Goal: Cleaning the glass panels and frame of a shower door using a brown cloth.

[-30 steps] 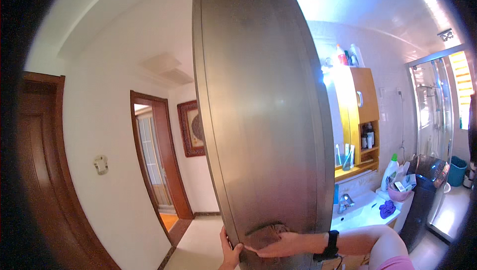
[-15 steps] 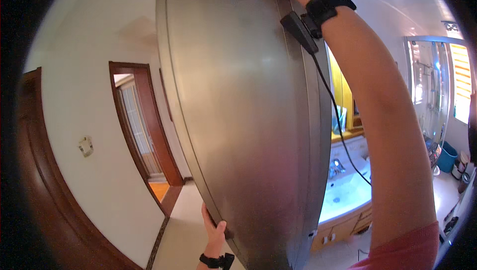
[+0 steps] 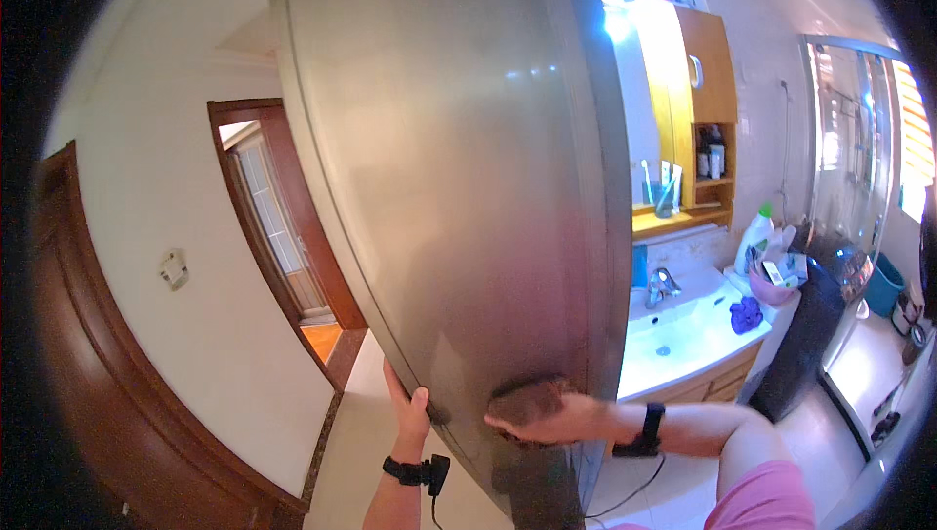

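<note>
A tall, brushed-metal door [image 3: 439, 188] stands upright before me, its surface showing dull reflections. Low on its left edge, my left hand [image 3: 408, 411] is closed round the rim, the thumb on the front face and the fingers partly hidden behind. My right hand [image 3: 547, 423] presses a brown, cloth-like pad [image 3: 527, 399] flat against the lower part of the panel; the fingers are wrapped about the pad. A darker smear or shadow lies on the metal just below it. Black bands with small devices and cables circle both wrists.
To the right are a white washbasin [image 3: 683, 349] with a chrome faucet [image 3: 662, 286], a purple scrubber [image 3: 746, 315], a pink basket [image 3: 773, 286] and a yellow wall cabinet [image 3: 708, 61]. Farther right stands a glass shower enclosure [image 3: 849, 140]. Brown wooden doors [image 3: 127, 364] line the left wall.
My right hand has come down from the top of the door to its lower part, with the brown pad in it. The left hand stays at the left edge. More of the washbasin shows.
</note>
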### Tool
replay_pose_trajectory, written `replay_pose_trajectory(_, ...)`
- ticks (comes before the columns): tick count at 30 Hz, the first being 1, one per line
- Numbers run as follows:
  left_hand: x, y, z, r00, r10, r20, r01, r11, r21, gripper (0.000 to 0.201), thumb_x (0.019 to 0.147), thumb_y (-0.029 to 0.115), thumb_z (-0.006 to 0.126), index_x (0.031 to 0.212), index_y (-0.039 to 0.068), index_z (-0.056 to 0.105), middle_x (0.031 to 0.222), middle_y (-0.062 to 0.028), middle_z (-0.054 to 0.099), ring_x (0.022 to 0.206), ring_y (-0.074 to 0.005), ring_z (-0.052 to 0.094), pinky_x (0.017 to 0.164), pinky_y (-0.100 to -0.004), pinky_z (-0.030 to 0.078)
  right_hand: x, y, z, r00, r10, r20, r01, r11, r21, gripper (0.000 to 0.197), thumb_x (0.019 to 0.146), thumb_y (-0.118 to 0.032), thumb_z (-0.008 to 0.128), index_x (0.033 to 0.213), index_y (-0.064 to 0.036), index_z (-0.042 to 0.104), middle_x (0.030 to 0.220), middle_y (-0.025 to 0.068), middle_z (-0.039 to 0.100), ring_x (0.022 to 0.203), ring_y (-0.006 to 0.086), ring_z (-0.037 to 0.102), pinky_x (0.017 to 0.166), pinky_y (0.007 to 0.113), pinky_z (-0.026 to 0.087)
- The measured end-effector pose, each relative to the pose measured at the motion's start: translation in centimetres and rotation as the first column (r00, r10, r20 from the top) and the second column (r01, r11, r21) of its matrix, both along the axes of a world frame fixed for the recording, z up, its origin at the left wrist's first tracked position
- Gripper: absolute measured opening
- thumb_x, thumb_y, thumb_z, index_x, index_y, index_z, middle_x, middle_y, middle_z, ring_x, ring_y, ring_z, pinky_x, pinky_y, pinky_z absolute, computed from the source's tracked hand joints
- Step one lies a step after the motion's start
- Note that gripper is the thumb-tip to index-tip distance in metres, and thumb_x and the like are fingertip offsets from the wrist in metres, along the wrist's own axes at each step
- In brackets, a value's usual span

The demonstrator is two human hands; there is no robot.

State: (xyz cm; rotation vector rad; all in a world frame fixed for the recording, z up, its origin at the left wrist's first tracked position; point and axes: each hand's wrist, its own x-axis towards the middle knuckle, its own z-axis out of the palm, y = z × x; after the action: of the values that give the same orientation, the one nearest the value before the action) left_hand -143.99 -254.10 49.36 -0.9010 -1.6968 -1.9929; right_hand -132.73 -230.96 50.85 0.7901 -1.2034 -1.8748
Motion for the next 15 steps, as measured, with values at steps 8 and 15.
replay_pose_trajectory(8,-0.2,-0.6,-0.6,0.991,0.119,0.067,-0.117,0.992,-0.037,0.097,0.072,0.060,0.057,0.136,0.002,0.012,0.132,-0.0140,0.027,0.120,-0.0253,0.030,0.099,-0.0384,0.025,0.5,4.0,33.9,0.641,0.739,-0.208,-0.352,0.042,-0.935,0.021,0.073,-0.017,0.052,0.093,-0.0105,0.057,0.110,0.0103,0.051,0.094,0.0305,0.050,0.066,0.041,0.048)
replay_pose_trajectory(15,1.6,0.5,0.5,0.958,0.242,0.151,-0.232,0.970,-0.077,0.095,0.077,0.047,0.054,0.138,0.001,-0.003,0.139,-0.0175,0.016,0.124,-0.0284,0.024,0.101,-0.0380,0.022,-0.2,6.0,36.5,0.638,0.561,-0.527,-0.620,-0.030,-0.784,0.042,0.071,-0.019,0.061,0.106,0.0031,0.050,0.124,0.0246,0.037,0.101,0.0412,0.046,0.088,0.043,0.039)
